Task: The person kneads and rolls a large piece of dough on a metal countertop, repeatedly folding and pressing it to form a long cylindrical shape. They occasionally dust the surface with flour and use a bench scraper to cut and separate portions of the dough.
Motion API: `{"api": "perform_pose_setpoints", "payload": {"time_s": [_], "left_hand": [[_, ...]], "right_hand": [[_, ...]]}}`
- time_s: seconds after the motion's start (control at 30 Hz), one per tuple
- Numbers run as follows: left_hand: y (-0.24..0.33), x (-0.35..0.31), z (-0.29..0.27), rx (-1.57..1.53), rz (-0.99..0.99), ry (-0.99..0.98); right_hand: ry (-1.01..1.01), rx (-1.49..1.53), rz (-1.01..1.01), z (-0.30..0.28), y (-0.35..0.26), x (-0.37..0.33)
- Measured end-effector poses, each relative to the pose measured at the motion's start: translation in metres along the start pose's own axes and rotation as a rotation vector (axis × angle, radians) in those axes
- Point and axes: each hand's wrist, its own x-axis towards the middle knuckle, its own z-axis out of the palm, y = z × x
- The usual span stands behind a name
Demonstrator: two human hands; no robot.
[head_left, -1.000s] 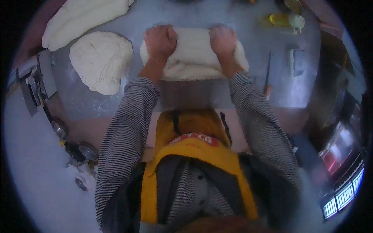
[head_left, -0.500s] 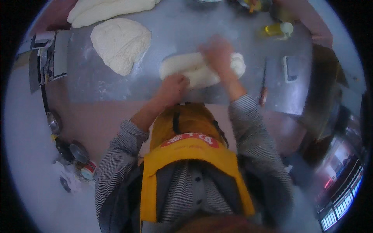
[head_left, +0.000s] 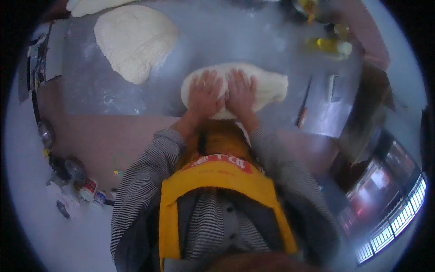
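An oblong piece of pale dough (head_left: 269,86) lies on the grey metal worktable in front of me, its right end tapering to a blunt tip. My left hand (head_left: 206,93) rests flat on its left half, fingers stretched out and pointing away from me. Close beside it, my right hand (head_left: 241,90) lies on the middle of the dough, fingers spread and pressing on the surface. Both hands are open and grip nothing. To the far left sits a larger rounded mass of dough (head_left: 136,43), apart from my hands.
More dough (head_left: 93,5) shows at the far left edge. A knife with a brown handle (head_left: 302,115) lies right of the dough, near a white rectangular object (head_left: 334,88). A bottle of yellow liquid (head_left: 328,45) is at the far right. Flour dusts the worktable (head_left: 99,86).
My right hand has come down and left to lie flat beside my left hand. The left hand has opened from a curled shape onto the dough, which looks wider and flatter.
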Motion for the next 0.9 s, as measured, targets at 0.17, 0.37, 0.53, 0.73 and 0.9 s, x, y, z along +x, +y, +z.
{"api": "perform_pose_setpoints", "payload": {"time_s": [0.17,0.37,0.53,0.73,0.9], "left_hand": [[-0.038,0.083,0.009,-0.006,-0.080,0.013],[-0.094,0.148,0.050,-0.053,-0.110,0.038],[-0.109,0.190,0.045,0.020,-0.027,-0.266],[-0.070,0.120,-0.034,-0.414,0.095,-0.481],[-0.015,-0.018,-0.085,-0.589,-0.077,-0.562]], "right_hand": [[0.196,0.059,0.012,0.023,0.031,0.080],[0.213,-0.013,0.061,0.042,0.065,0.167],[-0.068,-0.206,0.102,0.033,0.075,0.199],[-0.408,-0.119,-0.196,-0.011,0.107,0.174],[0.022,0.083,-0.113,-0.014,-0.024,0.032]]}}
